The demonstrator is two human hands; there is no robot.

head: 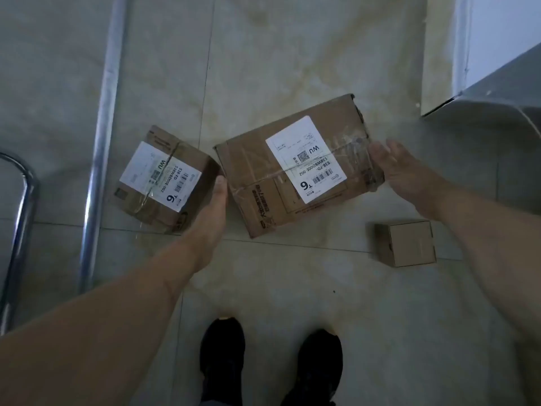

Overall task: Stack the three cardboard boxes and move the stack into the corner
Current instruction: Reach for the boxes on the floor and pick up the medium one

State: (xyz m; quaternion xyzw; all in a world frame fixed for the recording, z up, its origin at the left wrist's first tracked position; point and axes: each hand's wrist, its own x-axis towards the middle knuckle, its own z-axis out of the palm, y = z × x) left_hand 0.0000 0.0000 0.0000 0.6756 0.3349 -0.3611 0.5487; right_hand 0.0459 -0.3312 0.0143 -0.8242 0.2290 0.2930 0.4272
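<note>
Between our hands sits the large brown labelled cardboard box [295, 168]. Our left hand [215, 200] lies flat against its left edge; our right hand [401, 168], fingers spread, meets its right edge. Bare grey tiled floor [292, 54] lies beyond.

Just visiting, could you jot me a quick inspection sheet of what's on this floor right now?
Surface: tiled floor, stained, with visible joints.
Job's things: large box, medium box and small box, all apart on the floor, none stacked.
Clutter: nothing seen.
Hands: left hand at the large box's left edge, right hand at its right end; firm grip not confirmed.
Cables: nothing seen.
Surroundings: metal rail on the left, wall top right, black shoes below.
</note>
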